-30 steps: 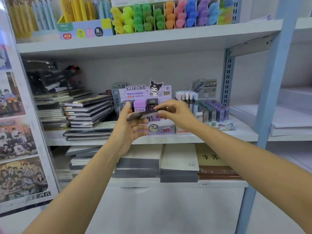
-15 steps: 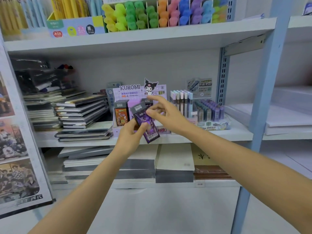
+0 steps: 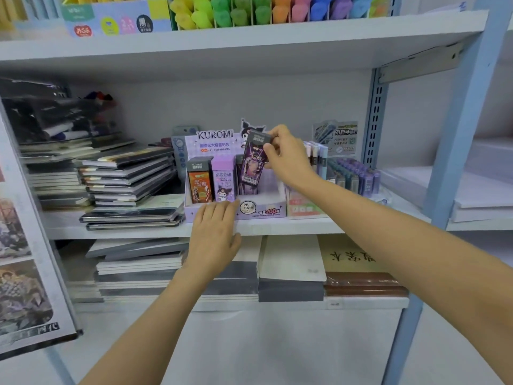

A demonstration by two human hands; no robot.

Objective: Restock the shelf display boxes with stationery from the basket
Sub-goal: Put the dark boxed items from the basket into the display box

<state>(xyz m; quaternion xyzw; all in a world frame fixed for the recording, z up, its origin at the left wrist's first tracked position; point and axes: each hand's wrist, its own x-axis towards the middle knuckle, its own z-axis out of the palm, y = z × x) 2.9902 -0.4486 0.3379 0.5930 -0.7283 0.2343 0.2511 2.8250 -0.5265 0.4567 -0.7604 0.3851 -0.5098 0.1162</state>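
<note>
Pinching the grey cap end of a slim, glossy rectangular pack (image 3: 253,165) between thumb and curled fingertips (image 3: 268,150), the right hand (image 3: 288,159) holds it nearly upright, leaning a little to the left. The pack is dark purple with a white barcode patch near its lower end. It hangs over the third row of the display box (image 3: 266,211); whether its lower edge touches the packs behind it cannot be told.

The left hand (image 3: 216,232) lies flat with its fingers straight and close together, gripping nothing, the tips resting against the box's low front wall. The box is printed lilac cardboard, stepped, with a tall back card reading KUROMI and a cut-out cartoon head at its top. An orange pack (image 3: 200,187) and a lilac pack (image 3: 223,184) stand upright in its two left rows.

The box sits on a smooth pale grey shelf board (image 3: 305,226). Flat notebooks (image 3: 125,179) with dark covers are stacked unevenly to its left. Just beside it on the right, a second tray (image 3: 352,176) holds thin translucent tubes. Chunky round-capped highlighters (image 3: 241,12) in many colours fill the shelf above.
</note>
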